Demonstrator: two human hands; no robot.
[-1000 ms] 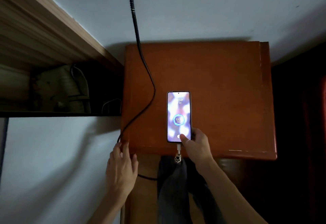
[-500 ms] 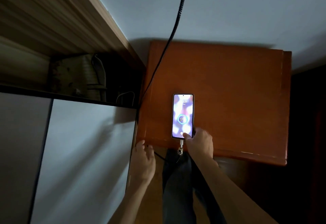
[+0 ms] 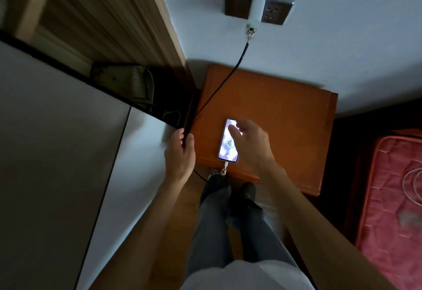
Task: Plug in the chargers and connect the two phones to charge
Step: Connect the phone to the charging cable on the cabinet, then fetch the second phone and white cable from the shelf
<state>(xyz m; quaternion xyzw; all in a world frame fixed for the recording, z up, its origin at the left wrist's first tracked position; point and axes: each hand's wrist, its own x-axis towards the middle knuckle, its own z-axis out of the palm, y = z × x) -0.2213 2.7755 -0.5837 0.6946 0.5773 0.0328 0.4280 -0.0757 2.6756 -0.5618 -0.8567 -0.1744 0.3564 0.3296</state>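
The pale wall (image 3: 331,45) fills the upper part of the view, and against it stands an orange-brown wooden bedside table (image 3: 285,116). At the right edge lies a red quilted mattress (image 3: 388,225), with a thin white coiled cord (image 3: 410,184) resting on it, well apart from the table. The two hands are apart. The left hand (image 3: 180,155) is at the left front corner of the table, its fingers curled round a black braided cable (image 3: 219,88). The right hand (image 3: 253,146) is spread over the far half of the phone with relaxed fingers; it may be touching the glass, but this is not clear from above. High on the wall is a dark double socket plate (image 3: 236,4), and a white charger block (image 3: 257,6) is plugged in at its middle. The black braided cable hangs from this block, crosses the left part of the table top and passes through the left hand. A slim phone with a lit screen (image 3: 225,150) lies flat on the table near its front edge, between the two hands. A small white plug (image 3: 225,164) sits in the bottom end of the phone and sticks out over the table's front edge.
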